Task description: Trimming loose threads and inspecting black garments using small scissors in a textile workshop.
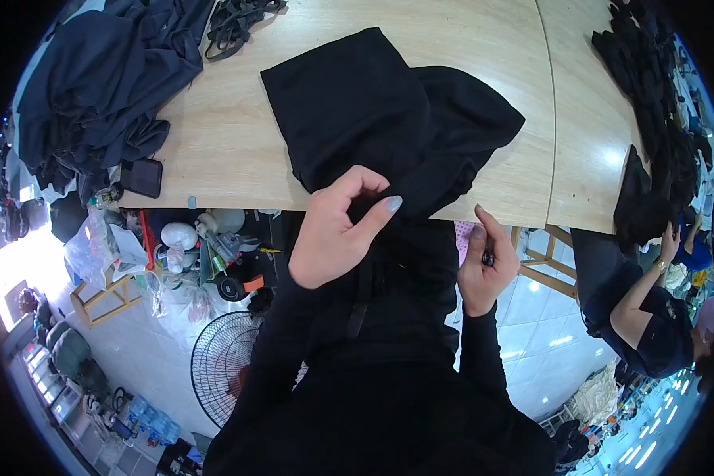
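Note:
A black garment [357, 111] lies on the light wooden table, its legs or sleeves spread away from me and its near end at the table's front edge. My left hand [337, 226] is closed on that near end, thumb and forefinger pinching the black cloth. To the right of the cloth and apart from it, my right hand [488, 266] hangs just off the table edge. Its fingers curl around a small dark object [488, 259], mostly hidden in the palm, whose kind I cannot make out.
Dark clothes [111, 79] are heaped at the table's left, with a phone [142, 177] beside them and black straps [234, 28] behind. More black cloth [639, 95] lies at right, near another person [650, 317]. A fan [222, 365] stands below left.

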`<state>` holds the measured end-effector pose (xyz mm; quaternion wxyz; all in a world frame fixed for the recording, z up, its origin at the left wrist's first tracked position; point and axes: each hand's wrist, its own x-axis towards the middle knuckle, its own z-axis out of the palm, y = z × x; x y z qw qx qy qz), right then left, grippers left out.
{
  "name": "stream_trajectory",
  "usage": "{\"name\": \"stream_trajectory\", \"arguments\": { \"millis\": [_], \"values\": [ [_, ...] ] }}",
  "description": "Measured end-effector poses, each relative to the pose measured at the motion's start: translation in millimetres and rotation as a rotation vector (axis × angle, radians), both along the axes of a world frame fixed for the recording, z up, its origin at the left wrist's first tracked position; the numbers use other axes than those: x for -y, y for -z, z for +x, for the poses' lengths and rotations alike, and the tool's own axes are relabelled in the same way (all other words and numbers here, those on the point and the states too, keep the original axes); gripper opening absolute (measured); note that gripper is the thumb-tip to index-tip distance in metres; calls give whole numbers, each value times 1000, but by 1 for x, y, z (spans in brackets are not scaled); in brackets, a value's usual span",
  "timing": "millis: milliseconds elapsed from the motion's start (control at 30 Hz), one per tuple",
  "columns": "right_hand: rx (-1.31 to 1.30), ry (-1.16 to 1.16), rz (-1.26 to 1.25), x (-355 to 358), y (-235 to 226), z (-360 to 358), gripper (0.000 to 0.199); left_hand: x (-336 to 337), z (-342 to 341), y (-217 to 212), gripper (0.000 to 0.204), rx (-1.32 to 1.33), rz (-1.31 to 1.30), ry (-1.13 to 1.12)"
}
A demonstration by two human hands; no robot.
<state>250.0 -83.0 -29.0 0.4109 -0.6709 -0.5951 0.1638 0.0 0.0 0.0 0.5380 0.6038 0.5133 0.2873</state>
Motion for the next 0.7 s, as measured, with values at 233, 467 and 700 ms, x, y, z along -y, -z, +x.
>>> {"name": "stream_trajectory", "arguments": {
  "millis": [233,467,700],
  "values": [
    [-119,-34,118,-16,-46,-34,25,11,-1,-14,40,491,-92,-125],
    [-21,-302,214,-33,-57,-48,31,21,8,-21,58,374,23,-159],
    [-194,-106,75,-29,-44,-35,10,23,3,-16,62,373,-66,-188]
  ]
}}
